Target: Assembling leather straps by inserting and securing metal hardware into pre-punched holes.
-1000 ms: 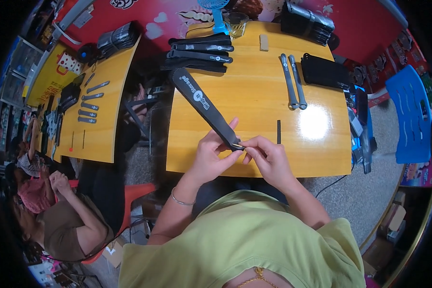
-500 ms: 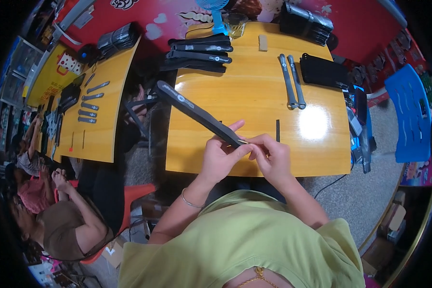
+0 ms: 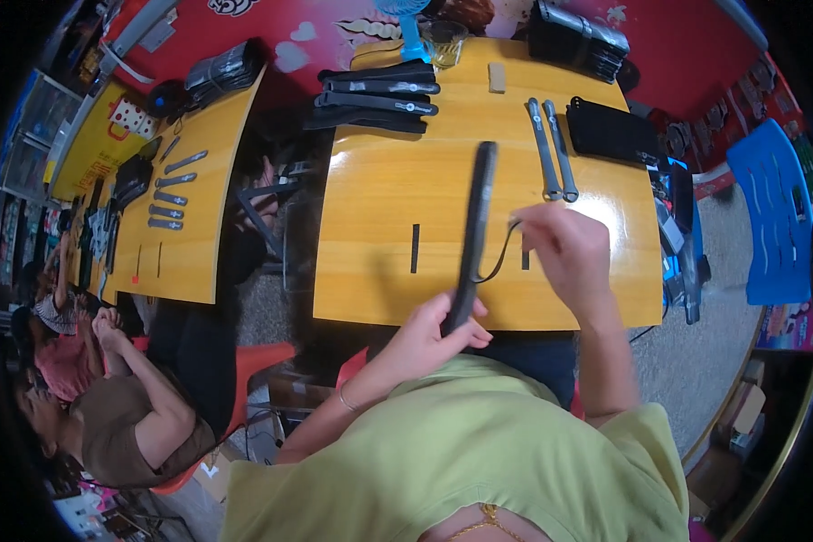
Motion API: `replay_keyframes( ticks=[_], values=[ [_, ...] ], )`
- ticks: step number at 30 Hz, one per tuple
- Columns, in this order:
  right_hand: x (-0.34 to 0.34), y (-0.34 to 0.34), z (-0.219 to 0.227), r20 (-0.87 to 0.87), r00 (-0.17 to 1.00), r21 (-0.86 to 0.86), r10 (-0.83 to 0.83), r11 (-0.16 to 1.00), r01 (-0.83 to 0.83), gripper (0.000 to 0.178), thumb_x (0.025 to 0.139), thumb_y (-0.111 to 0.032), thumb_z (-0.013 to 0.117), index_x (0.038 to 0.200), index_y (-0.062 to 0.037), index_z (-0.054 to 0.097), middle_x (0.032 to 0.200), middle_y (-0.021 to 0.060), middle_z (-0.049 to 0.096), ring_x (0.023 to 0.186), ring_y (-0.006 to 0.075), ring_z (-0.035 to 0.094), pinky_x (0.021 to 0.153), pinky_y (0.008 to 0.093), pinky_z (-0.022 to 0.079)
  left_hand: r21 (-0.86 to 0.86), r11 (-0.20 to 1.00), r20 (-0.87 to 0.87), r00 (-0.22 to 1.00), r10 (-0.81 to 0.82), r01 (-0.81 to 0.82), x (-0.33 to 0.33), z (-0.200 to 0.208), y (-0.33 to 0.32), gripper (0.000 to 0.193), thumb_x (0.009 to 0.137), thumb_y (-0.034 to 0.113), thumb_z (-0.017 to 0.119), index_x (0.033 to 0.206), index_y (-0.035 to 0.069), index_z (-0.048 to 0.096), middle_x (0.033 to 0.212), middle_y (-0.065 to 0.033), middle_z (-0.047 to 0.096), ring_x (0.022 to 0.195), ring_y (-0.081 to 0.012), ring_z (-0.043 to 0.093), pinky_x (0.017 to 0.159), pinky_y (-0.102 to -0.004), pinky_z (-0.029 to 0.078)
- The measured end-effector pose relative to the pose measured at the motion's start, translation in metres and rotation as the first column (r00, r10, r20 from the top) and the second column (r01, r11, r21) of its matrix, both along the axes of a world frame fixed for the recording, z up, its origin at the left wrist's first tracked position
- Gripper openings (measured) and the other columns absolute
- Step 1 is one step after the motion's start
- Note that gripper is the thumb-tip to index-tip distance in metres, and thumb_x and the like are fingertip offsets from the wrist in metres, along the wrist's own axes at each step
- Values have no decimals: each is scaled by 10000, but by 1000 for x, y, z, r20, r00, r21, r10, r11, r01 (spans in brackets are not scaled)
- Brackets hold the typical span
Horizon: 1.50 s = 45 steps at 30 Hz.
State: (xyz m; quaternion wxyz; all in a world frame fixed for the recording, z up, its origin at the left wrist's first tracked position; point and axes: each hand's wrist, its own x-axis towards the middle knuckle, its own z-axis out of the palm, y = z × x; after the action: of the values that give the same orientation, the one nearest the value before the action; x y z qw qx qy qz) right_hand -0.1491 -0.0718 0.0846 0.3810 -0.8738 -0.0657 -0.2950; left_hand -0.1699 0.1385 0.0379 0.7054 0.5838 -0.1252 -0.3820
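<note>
My left hand [image 3: 431, 336] is closed round the lower end of a long, narrow black strap [image 3: 479, 212], which stands nearly upright over the wooden table [image 3: 370, 271]. A thin dark strip [image 3: 499, 266] curves out from the strap's side toward my right hand [image 3: 571, 251]. That hand is raised to the right, its fingertips pinched at the strip's upper end. Whether the strip is joined to the strap, I cannot tell. Two grey straps [image 3: 544, 154] with ring-like ends lie side by side beyond my right hand.
Several dark straps are piled [image 3: 370, 99] at the far left of the table. A black stack [image 3: 610, 131] and a plastic-wrapped bundle [image 3: 576, 45] sit at the right. Short black strips [image 3: 415, 248] mark the tabletop. People sit by another table [image 3: 194, 262] on the left.
The strap has swung from slanting left to nearly upright. My right hand has moved away up and right, drawing the thin strip out beside it. My left hand is lower.
</note>
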Motion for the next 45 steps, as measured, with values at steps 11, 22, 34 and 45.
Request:
replay_keyframes(
  ticks=[11, 22, 34, 45],
  values=[
    [-36, 10, 5, -383, 920, -336, 87, 914, -226, 407, 707, -150, 752, 1094, -120, 632, 616, 65, 589, 535, 233, 588, 486, 321, 456, -241, 890, -447, 858, 251, -386, 38, -7, -5, 130, 865, 8, 452, 977, 74, 456, 843, -77, 532, 557, -106, 415, 505, -231, 335],
    [-11, 36, -26, -179, 894, 333, 410, 881, -338, 150, 763, -6, 671, 892, -69, 713, 798, 85, 659, 733, 210, 638, 633, 279, 504, -211, 922, -524, 834, 173, -324, 25, -9, -10, 113, 926, 66, 434, 1032, 81, 470, 683, 0, 440, 485, -58, 312, 439, -206, 249],
    [86, -85, 25, 27, 994, 334, 106, 936, -109, 147, 862, -40, 637, 989, 14, 684, 851, 34, 680, 788, 42, 606, 709, 181, 472, -275, 956, -492, 840, -230, 101, 10, -15, 89, 122, 907, 99, 509, 994, 27, 464, 659, 35, 381, 501, -41, 308, 440, -196, 225],
    [109, -70, 16, 246, 969, -122, -25, 991, 57, 177, 725, -54, 732, 898, -88, 712, 768, 74, 672, 666, 135, 623, 565, 245, 465, -487, 819, -502, 865, 22, -303, 19, -38, 102, 247, 961, 248, 390, 1084, 48, 465, 770, -47, 460, 515, -96, 377, 503, -245, 316]
  ],
)
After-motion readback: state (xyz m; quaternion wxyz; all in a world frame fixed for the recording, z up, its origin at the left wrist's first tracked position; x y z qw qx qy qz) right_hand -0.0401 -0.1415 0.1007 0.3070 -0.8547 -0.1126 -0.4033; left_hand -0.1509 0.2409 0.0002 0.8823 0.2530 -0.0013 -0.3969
